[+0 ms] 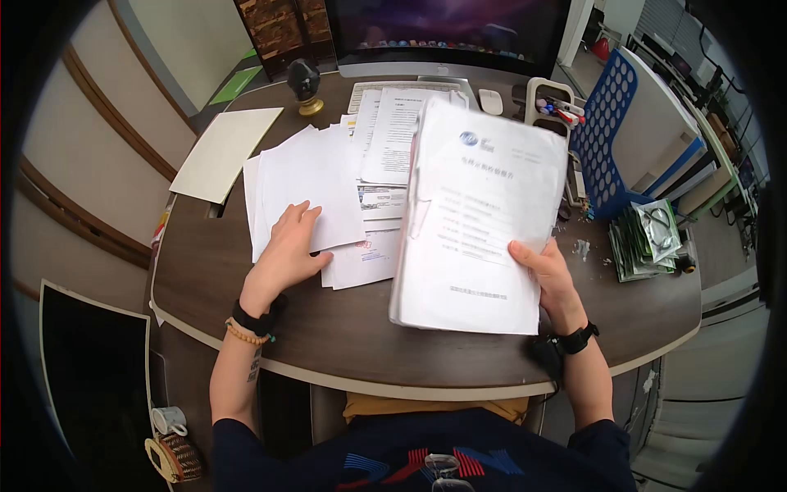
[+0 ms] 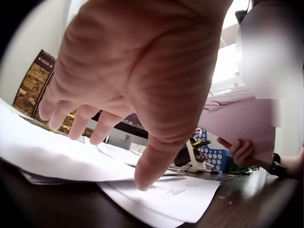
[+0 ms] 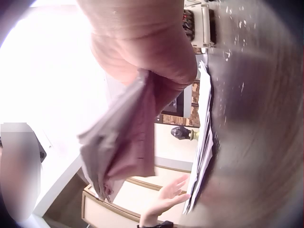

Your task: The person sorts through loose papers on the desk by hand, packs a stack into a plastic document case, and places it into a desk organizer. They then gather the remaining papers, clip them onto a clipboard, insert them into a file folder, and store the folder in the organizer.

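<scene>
- Desk [image 1: 246,303]: dark wood with a curved front edge; it carries the paperwork, with a monitor [image 1: 447,33] at the back.
- Stack [image 1: 475,221]: a thick sheaf of printed pages, lifted at the desk's right front and tilted toward the person, probably so the cover page can be read.
- Loose sheets [image 1: 307,184]: fanned out on the desk left of the stack, overlapping.
- Blue rack [image 1: 607,135]: stands at the right, with files upright inside.
- Pen holder [image 1: 551,102]: behind the stack, with markers in it.
- Right hand [image 1: 551,279]: grips the stack's lower right corner, thumb on top.
- Left hand [image 1: 287,250]: flat, with fingers relaxed, pressing on the loose sheets, seemingly to pin them.
</scene>
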Demonstrator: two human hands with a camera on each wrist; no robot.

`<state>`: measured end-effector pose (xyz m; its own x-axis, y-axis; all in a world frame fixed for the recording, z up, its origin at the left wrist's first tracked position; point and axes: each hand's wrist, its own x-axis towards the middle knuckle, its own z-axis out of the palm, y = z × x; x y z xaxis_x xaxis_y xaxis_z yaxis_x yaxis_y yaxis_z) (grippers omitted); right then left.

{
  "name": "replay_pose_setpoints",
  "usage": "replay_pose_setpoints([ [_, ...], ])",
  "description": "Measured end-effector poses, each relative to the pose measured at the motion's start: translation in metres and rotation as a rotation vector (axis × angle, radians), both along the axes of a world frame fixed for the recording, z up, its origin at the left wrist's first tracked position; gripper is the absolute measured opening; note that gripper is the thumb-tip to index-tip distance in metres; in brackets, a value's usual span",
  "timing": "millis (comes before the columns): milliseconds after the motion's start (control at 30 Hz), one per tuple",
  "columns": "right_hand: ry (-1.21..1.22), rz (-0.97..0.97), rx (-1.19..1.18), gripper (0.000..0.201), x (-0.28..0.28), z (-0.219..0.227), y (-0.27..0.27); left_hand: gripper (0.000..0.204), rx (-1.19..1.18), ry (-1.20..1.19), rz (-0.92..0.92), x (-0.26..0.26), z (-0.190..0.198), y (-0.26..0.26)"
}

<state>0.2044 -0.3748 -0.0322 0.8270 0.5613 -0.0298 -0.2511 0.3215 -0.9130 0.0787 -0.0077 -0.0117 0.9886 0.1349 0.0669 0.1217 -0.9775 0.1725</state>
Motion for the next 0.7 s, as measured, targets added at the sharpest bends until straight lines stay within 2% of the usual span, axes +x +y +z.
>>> replay_pose_setpoints([
  [33,0.032,0.033,-0.037,0.043,-0.001,-0.001,0.002,0.064,-0.003,0.0,0.006,0.001,-0.006,0.007],
  [100,0.07,0.065,-0.076,0.043,-0.002,-0.003,0.004,0.06,-0.179,-0.01,-0.061,0.004,-0.015,0.016],
  [133,0.102,0.084,-0.091,0.043,-0.003,-0.005,0.006,0.06,-0.183,-0.006,-0.061,0.003,-0.02,0.018],
  [200,0.164,0.129,-0.096,0.042,-0.005,-0.009,0.007,0.046,-0.058,-0.077,-0.133,0.001,-0.023,0.018],
  [300,0.187,0.178,-0.125,0.043,-0.009,-0.009,0.011,0.034,-0.169,-0.125,-0.164,0.002,-0.024,0.021],
  [333,0.193,0.179,-0.123,0.043,-0.01,-0.009,0.012,0.034,-0.168,-0.119,-0.163,0.002,-0.02,0.023],
  [400,0.154,0.188,-0.176,0.043,-0.012,-0.01,0.013,0.029,-0.398,0.005,-0.034,0.002,-0.005,0.023],
  [533,0.165,0.189,-0.177,0.044,-0.014,-0.012,0.014,0.031,-0.358,-0.072,-0.028,0.005,-0.017,0.028],
  [600,0.155,0.174,-0.222,0.044,-0.013,-0.013,0.014,0.03,-0.13,-0.192,-0.141,0.003,-0.014,0.017],
  [700,0.148,0.161,-0.226,0.043,-0.013,-0.014,0.015,0.034,-0.129,-0.159,-0.172,0.005,-0.019,0.025],
])
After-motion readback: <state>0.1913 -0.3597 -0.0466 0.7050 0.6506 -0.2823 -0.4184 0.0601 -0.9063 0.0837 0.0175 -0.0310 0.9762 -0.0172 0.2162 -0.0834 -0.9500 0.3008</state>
